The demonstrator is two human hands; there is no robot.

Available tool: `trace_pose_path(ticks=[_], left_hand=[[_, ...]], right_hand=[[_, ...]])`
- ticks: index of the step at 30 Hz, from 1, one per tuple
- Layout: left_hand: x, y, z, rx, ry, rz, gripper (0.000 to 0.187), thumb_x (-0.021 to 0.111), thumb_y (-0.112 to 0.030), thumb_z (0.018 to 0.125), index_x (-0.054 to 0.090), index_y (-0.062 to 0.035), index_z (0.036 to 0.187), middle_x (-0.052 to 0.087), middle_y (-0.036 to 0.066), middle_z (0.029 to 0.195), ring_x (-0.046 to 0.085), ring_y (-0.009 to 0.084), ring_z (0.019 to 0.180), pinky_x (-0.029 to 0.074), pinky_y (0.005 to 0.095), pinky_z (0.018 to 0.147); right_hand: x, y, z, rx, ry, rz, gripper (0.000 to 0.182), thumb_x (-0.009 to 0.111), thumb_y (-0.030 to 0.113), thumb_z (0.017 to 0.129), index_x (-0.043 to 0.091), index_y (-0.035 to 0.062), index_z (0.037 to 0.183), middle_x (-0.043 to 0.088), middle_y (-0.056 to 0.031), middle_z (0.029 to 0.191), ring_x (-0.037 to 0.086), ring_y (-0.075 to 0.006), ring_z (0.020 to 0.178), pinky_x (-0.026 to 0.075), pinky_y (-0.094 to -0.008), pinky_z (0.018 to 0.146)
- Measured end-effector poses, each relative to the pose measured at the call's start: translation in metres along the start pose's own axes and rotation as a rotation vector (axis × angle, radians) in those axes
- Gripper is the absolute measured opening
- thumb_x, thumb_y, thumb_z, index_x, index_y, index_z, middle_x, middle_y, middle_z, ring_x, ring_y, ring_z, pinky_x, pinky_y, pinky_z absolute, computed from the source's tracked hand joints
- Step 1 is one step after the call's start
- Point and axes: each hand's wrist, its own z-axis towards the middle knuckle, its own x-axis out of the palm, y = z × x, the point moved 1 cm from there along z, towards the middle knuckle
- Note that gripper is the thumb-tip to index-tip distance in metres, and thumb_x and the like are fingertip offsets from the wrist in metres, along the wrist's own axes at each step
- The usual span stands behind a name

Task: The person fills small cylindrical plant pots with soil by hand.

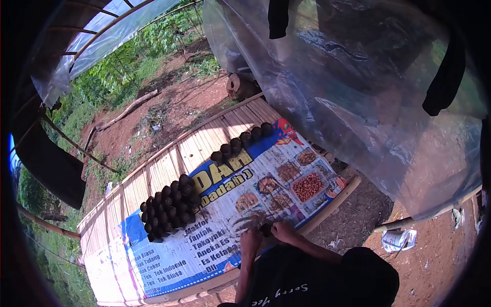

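Observation:
A small dark piece (266, 229), much like the rounded soil-filled pots on the table, sits between my two hands at the table's near edge. My right hand (282, 232) has its fingers closed on the piece's right side. Curled fingers of my left hand (250, 239) meet its left side, partly hidden from this angle. Just beyond my hands, a brown patch of loose soil (248, 221) lies on the printed banner (220, 210). Dark pots in tight rows (171, 207) stand on the banner to the left, and a shorter line of pots (236, 145) runs along its far side.
The banner covers a slatted bamboo table (153, 171) with a pole (330, 207) along its near edge. Clear plastic sheeting (353, 97) hangs at the right. A white bucket-like container (399, 240) lies on the ground. Dark cloth (48, 163) hangs left.

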Motion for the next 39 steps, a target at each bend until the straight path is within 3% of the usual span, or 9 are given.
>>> trace_pose_path(ticks=[11, 13, 17, 19, 31, 37, 39], left_hand=[[0.006, 0.01, -0.002, 0.006, -0.062, -0.045, 0.018, 0.061, -0.017, 0.072, 0.066, -0.0005, 0.08, 0.063, 0.024, 0.073, 0.063, 0.0426, 0.07, 0.05, 0.0487, 0.065], [0.008, 0.011, -0.002, -0.08, 0.022, -0.05, 0.022, 0.06, -0.021, 0.074, 0.066, -0.0022, 0.084, 0.064, 0.026, 0.077, 0.063, 0.0437, 0.077, 0.05, 0.0524, 0.073], [0.009, 0.011, 0.0, -0.061, 0.007, -0.036, 0.022, 0.06, -0.022, 0.075, 0.066, -0.0021, 0.083, 0.063, 0.026, 0.077, 0.063, 0.0443, 0.076, 0.05, 0.0524, 0.072], [0.011, 0.011, -0.001, -0.043, -0.05, -0.076, 0.02, 0.063, -0.019, 0.073, 0.065, -0.0002, 0.079, 0.064, 0.024, 0.073, 0.064, 0.0416, 0.071, 0.05, 0.0483, 0.066], [0.015, 0.017, -0.007, -0.057, -0.023, -0.042, 0.022, 0.062, -0.022, 0.074, 0.065, -0.0021, 0.084, 0.064, 0.025, 0.078, 0.063, 0.043, 0.076, 0.051, 0.0504, 0.068], [0.01, 0.012, -0.004, 0.002, -0.047, -0.045, 0.027, 0.065, -0.028, 0.078, 0.063, -0.0024, 0.087, 0.065, 0.022, 0.076, 0.063, 0.0415, 0.073, 0.05, 0.0503, 0.066], [0.005, 0.004, -0.001, 0.023, -0.066, -0.028, 0.028, 0.066, -0.028, 0.079, 0.061, -0.0028, 0.09, 0.065, 0.022, 0.077, 0.063, 0.0415, 0.072, 0.05, 0.0502, 0.065]], right_hand=[[-0.005, 0.005, 0.004, -0.043, 0.03, 0.014, 0.025, 0.062, 0.025, 0.08, 0.064, 0.0013, 0.075, 0.062, -0.022, 0.07, 0.063, -0.04, 0.07, 0.049, -0.0486, 0.064], [-0.003, 0.003, 0.004, -0.039, 0.032, 0.025, 0.024, 0.062, 0.025, 0.08, 0.064, 0.0014, 0.076, 0.062, -0.0219, 0.07, 0.062, -0.0401, 0.07, 0.049, -0.0486, 0.064], [-0.004, 0.002, 0.008, -0.045, 0.006, 0.02, 0.024, 0.063, 0.027, 0.08, 0.065, 0.0036, 0.075, 0.064, -0.0199, 0.07, 0.063, -0.0399, 0.069, 0.05, -0.0485, 0.064], [-0.001, -0.001, 0.007, -0.054, 0.018, 0.053, 0.024, 0.063, 0.026, 0.08, 0.064, 0.0024, 0.076, 0.064, -0.0199, 0.071, 0.062, -0.0403, 0.07, 0.049, -0.0486, 0.064], [0.0, -0.006, 0.005, -0.04, 0.064, 0.034, 0.028, 0.063, 0.028, 0.081, 0.064, 0.001, 0.078, 0.063, -0.0209, 0.071, 0.063, -0.0395, 0.072, 0.049, -0.0475, 0.064], [-0.007, -0.005, 0.002, -0.02, 0.024, 0.045, 0.037, 0.062, 0.036, 0.083, 0.064, 0.0012, 0.072, 0.062, -0.0214, 0.069, 0.063, -0.0395, 0.071, 0.049, -0.047, 0.064], [-0.008, -0.007, 0.0, -0.002, 0.153, -0.031, 0.044, 0.06, 0.043, 0.084, 0.067, 0.0025, 0.071, 0.063, -0.021, 0.068, 0.063, -0.0391, 0.07, 0.049, -0.0462, 0.065]])
